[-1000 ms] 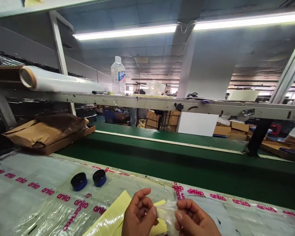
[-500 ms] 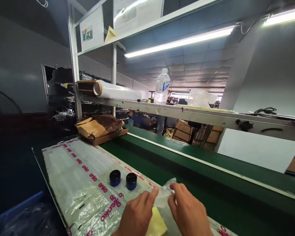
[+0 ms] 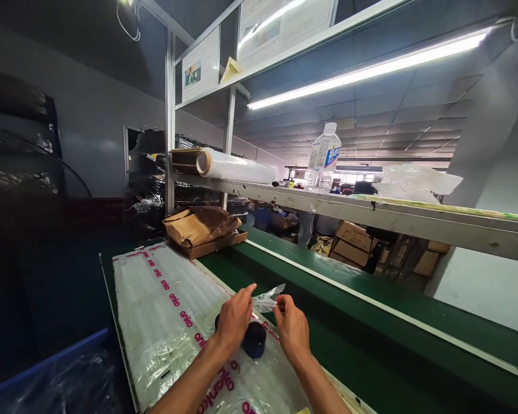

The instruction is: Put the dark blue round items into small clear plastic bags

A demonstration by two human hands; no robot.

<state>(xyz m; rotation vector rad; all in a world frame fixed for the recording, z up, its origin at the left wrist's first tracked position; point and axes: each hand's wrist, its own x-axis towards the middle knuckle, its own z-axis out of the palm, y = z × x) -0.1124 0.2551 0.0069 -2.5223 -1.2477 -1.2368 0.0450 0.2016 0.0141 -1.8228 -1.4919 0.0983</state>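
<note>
My left hand (image 3: 233, 317) and my right hand (image 3: 291, 328) are stretched out over the bench, and both pinch a small clear plastic bag (image 3: 266, 299) between their fingertips. Just below the hands sits a dark blue round jar (image 3: 254, 339) on the clear printed plastic sheet (image 3: 172, 310) that covers the bench. A second jar is mostly hidden behind my left hand.
A green conveyor belt (image 3: 371, 328) runs along the right of the bench. A cardboard tray with brown paper (image 3: 201, 229) lies at the far end. On the metal shelf (image 3: 371, 211) stand a stretch film roll (image 3: 235, 167), a water bottle (image 3: 323, 156) and crumpled plastic (image 3: 414, 183). A blue bin (image 3: 47, 374) is at lower left.
The view has turned further left and pulled back. My hands have reached forward with the clear bag, away from the yellow sheet, and now hover over the two blue jars.
</note>
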